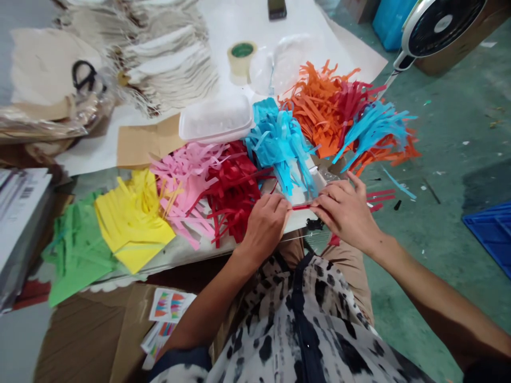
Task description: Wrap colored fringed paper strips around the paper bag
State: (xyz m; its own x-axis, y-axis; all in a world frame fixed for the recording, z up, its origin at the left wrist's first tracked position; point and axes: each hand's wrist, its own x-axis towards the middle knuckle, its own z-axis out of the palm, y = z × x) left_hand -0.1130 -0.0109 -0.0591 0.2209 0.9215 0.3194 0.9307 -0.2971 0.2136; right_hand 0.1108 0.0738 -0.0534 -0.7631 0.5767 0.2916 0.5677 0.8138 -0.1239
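Between my two hands a narrow, rolled red strip of tissue paper (301, 207) is stretched level at the table's front edge. My left hand (264, 221) pinches its left end with bent fingers. My right hand (346, 210) is closed on the other end, and red fringe ends (381, 197) stick out beyond it. Close by lie fringed tissue paper bundles: dark red (235, 191) beside my left hand, and blue (279, 141) just behind the strip. Pink (189, 181), yellow (136, 218) and green (80, 239) bundles spread leftward. My fingertips partly hide the strip's ends.
Orange fringe (315, 101) and more blue fringe (375, 127) lie at the right. Behind stand a clear plastic tub (217, 118), a tape roll (241, 61) and stacked off-white cords (171, 64). A fan (443, 24) stands at the upper right, scissors (83, 74) at the left.
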